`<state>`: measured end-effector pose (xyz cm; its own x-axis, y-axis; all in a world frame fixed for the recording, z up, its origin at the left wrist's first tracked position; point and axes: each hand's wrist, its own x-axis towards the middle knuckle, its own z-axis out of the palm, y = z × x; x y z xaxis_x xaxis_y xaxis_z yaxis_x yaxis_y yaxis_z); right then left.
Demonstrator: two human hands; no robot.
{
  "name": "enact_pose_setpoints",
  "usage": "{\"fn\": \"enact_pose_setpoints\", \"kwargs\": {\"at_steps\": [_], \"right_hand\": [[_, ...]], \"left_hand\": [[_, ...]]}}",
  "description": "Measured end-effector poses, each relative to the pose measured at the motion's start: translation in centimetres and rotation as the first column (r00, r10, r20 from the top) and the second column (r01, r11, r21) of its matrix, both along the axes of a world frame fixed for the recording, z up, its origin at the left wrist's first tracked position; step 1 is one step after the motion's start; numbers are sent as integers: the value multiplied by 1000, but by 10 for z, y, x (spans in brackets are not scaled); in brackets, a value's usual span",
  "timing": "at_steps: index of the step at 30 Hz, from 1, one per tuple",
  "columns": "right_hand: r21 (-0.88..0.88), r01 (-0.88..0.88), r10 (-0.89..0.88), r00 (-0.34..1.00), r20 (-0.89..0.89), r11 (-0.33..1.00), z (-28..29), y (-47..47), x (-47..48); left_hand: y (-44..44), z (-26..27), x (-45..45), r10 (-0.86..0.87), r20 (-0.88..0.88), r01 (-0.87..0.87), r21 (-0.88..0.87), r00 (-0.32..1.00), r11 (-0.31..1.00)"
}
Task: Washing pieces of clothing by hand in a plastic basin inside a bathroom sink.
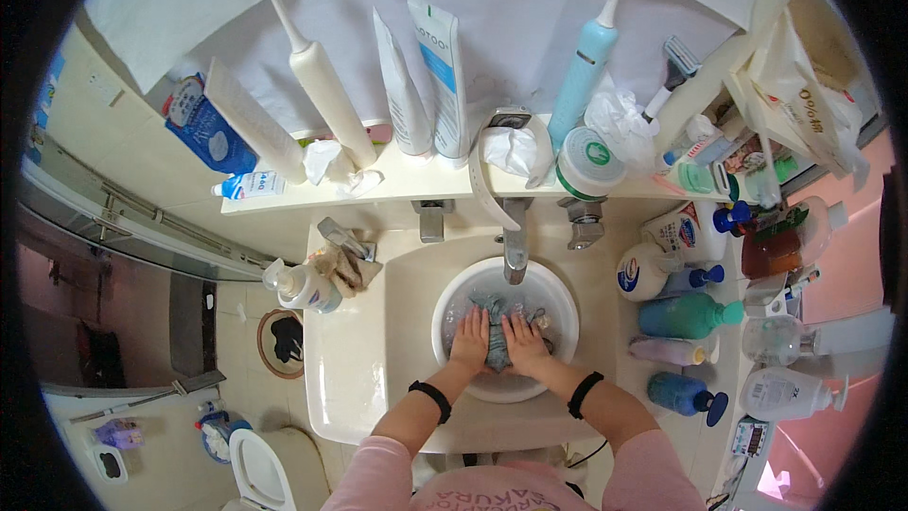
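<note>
A grey-green cloth (pixel 499 346) lies wet and bunched in a round white basin (pixel 441 298) holding cloudy water with some bubbles. My left hand (pixel 471 341) is on the cloth's left side, fingers pointing away from me. On its right side is my right hand (pixel 523 345), and the cloth is gathered between the two. Both thumbs are hidden, as are the parts of cloth under my palms. The basin stands in a cream washbasin (pixel 411 312), with a metal faucet (pixel 516 248) reaching over its far rim. Each forearm wears a black band.
A shelf (pixel 319 197) above the faucet carries electric toothbrushes, tubes, a lidded jar (pixel 591 163) and crumpled tissue. Several bottles, including a green one (pixel 684 316), crowd the right side. A pump bottle (pixel 305 285) stands at the left. A toilet (pixel 262 465) is at lower left.
</note>
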<state>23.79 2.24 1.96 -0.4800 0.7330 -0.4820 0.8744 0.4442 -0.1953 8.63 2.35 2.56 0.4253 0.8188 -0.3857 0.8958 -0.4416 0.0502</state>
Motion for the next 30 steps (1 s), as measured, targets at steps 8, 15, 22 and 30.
{"fn": "enact_pose_setpoints", "kwargs": {"at_steps": [8,15,22,30], "right_hand": [[6,23,-23,988,154,1000,-92,-1,-2],[234,126,-143,988,58,964,-69,8,-12],[-126,370,-391,883,-260,920,27,20,14],[-59,364,-340,783,-521,929,136,34,32]], "left_hand": [[-1,-68,11,63,-103,-88,-255,993,963],[16,-39,21,134,-100,-134,11,986,991],[12,9,14,241,199,-226,-96,950,969],[30,105,13,222,589,-212,-88,777,973]]}}
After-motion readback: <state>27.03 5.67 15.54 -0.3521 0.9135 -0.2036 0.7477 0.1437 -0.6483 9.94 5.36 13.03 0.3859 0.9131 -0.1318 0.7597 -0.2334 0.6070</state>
